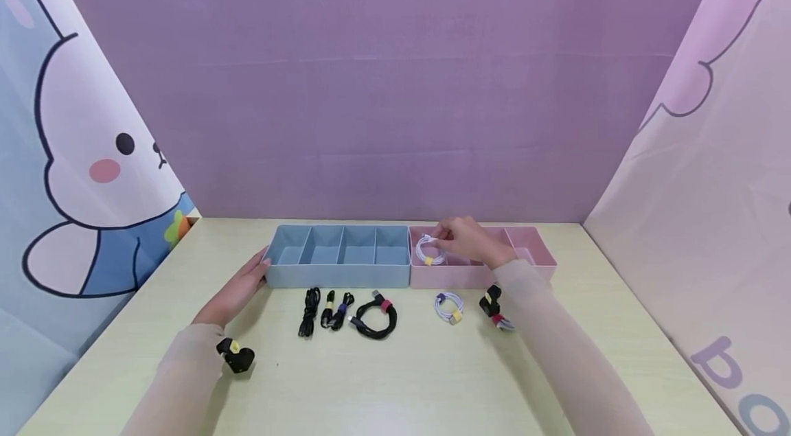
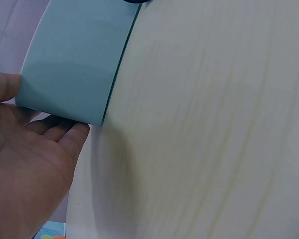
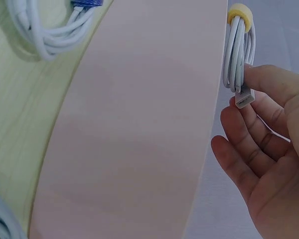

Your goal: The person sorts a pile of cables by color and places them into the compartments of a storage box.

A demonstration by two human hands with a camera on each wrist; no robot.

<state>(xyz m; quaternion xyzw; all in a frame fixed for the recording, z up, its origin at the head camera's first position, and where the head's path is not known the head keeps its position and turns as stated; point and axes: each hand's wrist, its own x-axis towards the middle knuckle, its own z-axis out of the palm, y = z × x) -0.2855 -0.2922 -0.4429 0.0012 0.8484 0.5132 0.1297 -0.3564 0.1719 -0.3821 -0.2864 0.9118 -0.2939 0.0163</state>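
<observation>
My right hand pinches a coiled white USB cable bound with a yellow strap, over the leftmost compartment of the pink divided box. In the right wrist view, the white cable's flat plug sticks out beside the thumb, and the coil overlaps the box's upper rim. At the far end of the blue divided box, my left hand holds its left end. The left wrist view has the thumb at the rim and the other fingers against the end wall. The boxes stand end to end.
In front of the blue box lie a black cable bundle, two small black cables and a black cable ring with a red strap. Another white cable coil lies before the pink box. A red-strapped cable is partly behind the right wrist.
</observation>
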